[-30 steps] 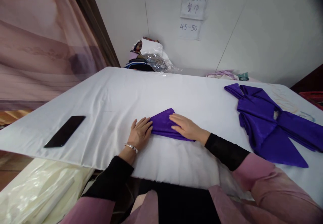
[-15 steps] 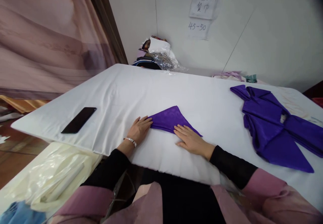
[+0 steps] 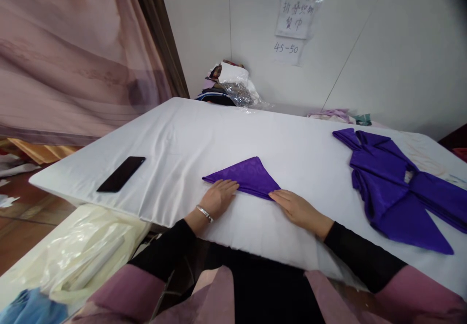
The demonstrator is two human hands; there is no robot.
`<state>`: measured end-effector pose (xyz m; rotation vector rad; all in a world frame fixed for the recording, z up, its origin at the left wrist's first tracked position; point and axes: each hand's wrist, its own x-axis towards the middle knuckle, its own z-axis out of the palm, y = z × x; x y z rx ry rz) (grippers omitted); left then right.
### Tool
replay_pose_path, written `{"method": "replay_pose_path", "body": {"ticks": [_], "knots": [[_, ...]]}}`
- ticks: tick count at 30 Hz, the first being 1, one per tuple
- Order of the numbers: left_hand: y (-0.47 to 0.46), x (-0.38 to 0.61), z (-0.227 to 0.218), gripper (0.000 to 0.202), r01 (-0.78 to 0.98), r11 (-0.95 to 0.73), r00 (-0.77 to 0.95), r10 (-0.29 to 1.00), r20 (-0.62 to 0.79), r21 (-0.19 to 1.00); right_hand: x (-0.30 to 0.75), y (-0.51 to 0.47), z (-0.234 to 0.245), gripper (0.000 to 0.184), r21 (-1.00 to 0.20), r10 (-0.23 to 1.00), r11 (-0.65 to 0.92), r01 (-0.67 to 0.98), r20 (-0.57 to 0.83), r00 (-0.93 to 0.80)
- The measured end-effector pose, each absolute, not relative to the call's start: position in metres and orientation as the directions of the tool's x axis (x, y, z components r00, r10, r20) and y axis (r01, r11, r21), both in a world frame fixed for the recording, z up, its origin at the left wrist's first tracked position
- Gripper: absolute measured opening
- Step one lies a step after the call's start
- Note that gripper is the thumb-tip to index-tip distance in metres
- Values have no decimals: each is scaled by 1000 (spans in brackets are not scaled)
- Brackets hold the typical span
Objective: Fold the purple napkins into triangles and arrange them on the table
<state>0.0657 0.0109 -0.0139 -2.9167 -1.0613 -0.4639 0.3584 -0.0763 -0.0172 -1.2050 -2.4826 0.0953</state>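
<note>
A purple cloth napkin [image 3: 248, 175], folded into a triangle, lies in front of me on the white-covered table, its peak pointing away. My left hand [image 3: 220, 198] rests flat over its near folded edge, left of the middle, fingers stretched out. At the right corner, my right hand [image 3: 297, 209] has its fingers pressed together on the cloth, which appears pinched there; the thumb's grip is partly hidden. Further right lie several more folded purple napkins [image 3: 386, 188], overlapping one another, with no hand on them.
A black phone [image 3: 121, 174] lies on the left of the table [image 3: 175, 134]. Plastic-wrapped fabrics [image 3: 233, 83] sit behind the far edge, below a handwritten paper sign [image 3: 295, 20] on the wall. Clear plastic sheeting [image 3: 95, 251] covers a lower surface at left, beside a curtain [image 3: 73, 56].
My left hand has slid right from the napkin's left corner along its near edge. My right hand has moved outward to the right corner. The view has shifted slightly.
</note>
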Motion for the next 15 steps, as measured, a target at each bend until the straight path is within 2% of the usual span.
{"method": "replay_pose_path", "body": {"ticks": [3, 6, 15], "knots": [[0, 94, -18, 35, 587, -803, 753, 588, 297, 103, 368, -75, -17, 45, -178, 759, 641, 746, 289, -583], [-4, 113, -21, 35, 604, -790, 733, 603, 315, 108, 369, -68, -18, 41, -144, 740, 659, 738, 298, -603], [-8, 112, -15, 25, 639, -757, 685, 640, 349, 135, 363, -57, -25, 31, -115, 715, 651, 750, 423, -556]]}}
